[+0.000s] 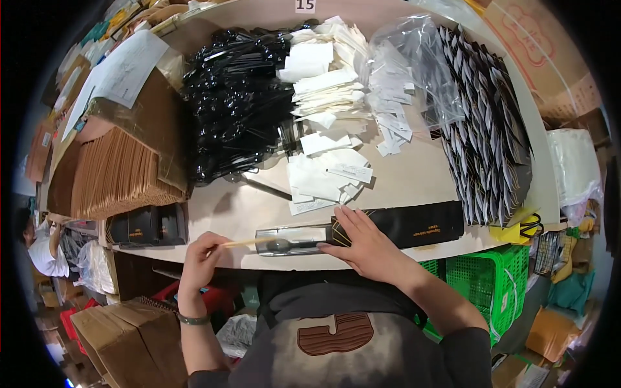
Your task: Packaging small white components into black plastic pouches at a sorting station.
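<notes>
My left hand (203,258), at the table's near edge, is closed on one end of a pale wooden stick, likely chopsticks (244,243). The stick's other end lies over a clear packet (265,233) that juts from a black printed paper sleeve (414,224). In that packet's mouth rests a black spoon (279,246), its handle running to the sleeve. My right hand (369,249) holds the sleeve's left end, thumb by the spoon handle and fingers on top. How far the spoon reaches into the sleeve is hidden.
Behind lie heaps of wrapped black spoons (236,97), folded white napkins (330,97) and small white packets (389,97). A carton of brown paper-wrapped sticks (123,171) stands left. Stacked black sleeves (485,129) and yellow-black scissors (517,231) are right; a green crate (482,284) sits below.
</notes>
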`<action>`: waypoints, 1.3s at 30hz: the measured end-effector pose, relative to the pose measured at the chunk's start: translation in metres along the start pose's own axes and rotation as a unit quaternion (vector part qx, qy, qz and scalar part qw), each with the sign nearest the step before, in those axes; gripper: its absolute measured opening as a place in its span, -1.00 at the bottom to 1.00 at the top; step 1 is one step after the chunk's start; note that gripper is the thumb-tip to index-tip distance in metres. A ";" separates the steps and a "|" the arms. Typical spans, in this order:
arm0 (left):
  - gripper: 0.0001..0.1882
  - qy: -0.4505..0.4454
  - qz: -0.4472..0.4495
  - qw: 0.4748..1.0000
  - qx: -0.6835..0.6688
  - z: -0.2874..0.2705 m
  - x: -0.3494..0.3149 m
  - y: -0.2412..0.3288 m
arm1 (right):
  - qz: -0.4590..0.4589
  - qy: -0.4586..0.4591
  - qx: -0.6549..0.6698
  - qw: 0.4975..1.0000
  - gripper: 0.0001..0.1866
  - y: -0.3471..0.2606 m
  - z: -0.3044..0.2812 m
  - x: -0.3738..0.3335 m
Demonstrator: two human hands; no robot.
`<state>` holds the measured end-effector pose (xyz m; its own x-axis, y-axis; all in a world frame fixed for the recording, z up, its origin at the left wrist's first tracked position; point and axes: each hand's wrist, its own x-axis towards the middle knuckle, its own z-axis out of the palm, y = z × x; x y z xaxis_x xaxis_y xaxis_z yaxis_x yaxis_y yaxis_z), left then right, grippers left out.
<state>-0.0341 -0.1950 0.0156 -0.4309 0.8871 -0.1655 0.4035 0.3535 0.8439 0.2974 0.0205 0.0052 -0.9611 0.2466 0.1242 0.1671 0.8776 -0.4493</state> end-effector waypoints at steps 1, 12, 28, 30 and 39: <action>-0.88 -0.058 0.003 0.996 0.066 0.004 0.005 0.011 | -0.002 0.003 -0.011 1.000 -0.55 0.002 0.000 -0.001; -0.59 0.100 0.008 0.974 0.205 0.118 0.040 0.057 | 0.032 0.067 -0.022 0.997 -0.49 -0.010 0.014 0.018; -0.74 0.198 0.320 0.863 0.336 0.097 0.057 0.109 | -0.074 0.084 -0.213 0.971 -0.92 -0.004 -0.136 0.048; -0.72 0.117 0.199 0.947 0.224 0.094 0.056 0.110 | 0.215 0.145 0.083 0.962 -0.86 0.031 -0.215 0.041; -0.40 -0.272 0.133 0.943 -0.135 0.166 0.025 0.077 | -0.007 -0.082 0.022 0.996 -0.32 0.061 -0.063 -0.040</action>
<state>0.1200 -0.0962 -0.0086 0.1645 0.9807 -0.1053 0.1876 0.0737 0.9795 0.3593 0.0901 0.0284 -0.9870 0.1602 -0.0133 0.1463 0.8610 -0.4871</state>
